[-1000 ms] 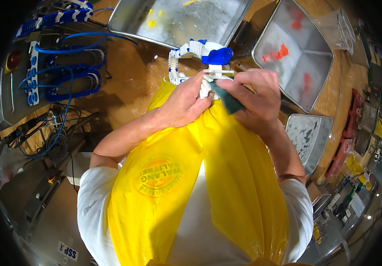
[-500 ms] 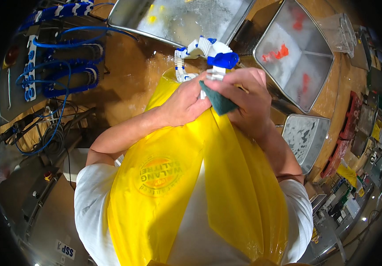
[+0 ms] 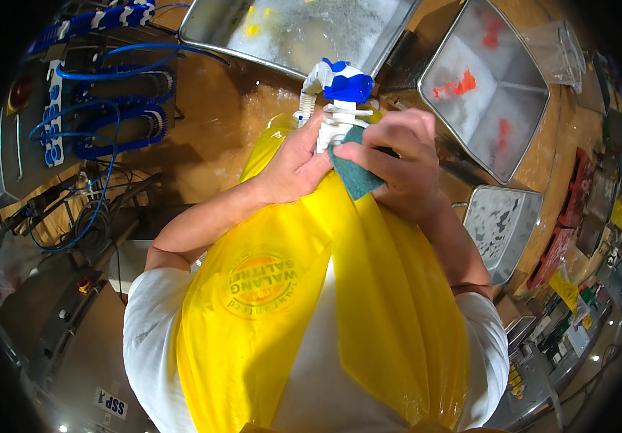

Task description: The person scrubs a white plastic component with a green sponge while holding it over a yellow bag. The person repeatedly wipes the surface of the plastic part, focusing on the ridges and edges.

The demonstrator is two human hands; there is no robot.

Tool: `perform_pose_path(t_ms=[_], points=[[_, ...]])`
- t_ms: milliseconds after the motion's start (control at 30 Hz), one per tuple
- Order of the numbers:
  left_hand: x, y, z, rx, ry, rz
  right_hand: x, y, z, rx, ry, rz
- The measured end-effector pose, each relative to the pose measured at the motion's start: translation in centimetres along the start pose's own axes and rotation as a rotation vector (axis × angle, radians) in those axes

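My left hand is closed around a white and blue segmented plastic conveyor chain in front of my yellow apron. The chain's upper links curve over toward the left and hang down behind that hand. In my right hand is a green scouring pad, pinched with its lower corner hanging free. The pad's upper edge touches the white links just beside my left fingers. Part of the chain is hidden behind both hands.
Ahead stands a metal tub of foamy water with yellow bits. To the right are a deep metal bin with foam and red pieces, and a shallower metal container. Blue chain loops and a blue hose occupy the left.
The chain has turned in my hands, so more of its white links show. The scouring pad has shifted slightly down along the links. Both hands keep their hold.
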State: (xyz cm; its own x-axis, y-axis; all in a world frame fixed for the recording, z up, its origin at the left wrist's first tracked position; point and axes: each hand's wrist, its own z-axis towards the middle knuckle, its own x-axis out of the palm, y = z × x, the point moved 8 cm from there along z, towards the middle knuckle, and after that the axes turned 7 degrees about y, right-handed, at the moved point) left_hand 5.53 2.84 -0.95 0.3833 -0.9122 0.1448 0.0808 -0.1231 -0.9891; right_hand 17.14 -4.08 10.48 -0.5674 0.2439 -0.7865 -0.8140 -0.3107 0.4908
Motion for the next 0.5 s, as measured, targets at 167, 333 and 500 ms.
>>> perform_pose_path(t_ms=[167, 333, 500], points=[[0.0, 0.3, 0.0, -0.099, 0.055, -0.014, -1.1, -1.9, -1.4, 0.087, -0.055, 0.136], [0.2, -0.6, 0.7, -0.008, 0.069, 0.062, -0.9, -1.8, 0.6, 0.02, -0.035, 0.054], [0.2, -1.1, 1.4, 0.069, 0.142, 0.29, 0.4, -2.5, 1.1, 0.042, -0.084, 0.052]])
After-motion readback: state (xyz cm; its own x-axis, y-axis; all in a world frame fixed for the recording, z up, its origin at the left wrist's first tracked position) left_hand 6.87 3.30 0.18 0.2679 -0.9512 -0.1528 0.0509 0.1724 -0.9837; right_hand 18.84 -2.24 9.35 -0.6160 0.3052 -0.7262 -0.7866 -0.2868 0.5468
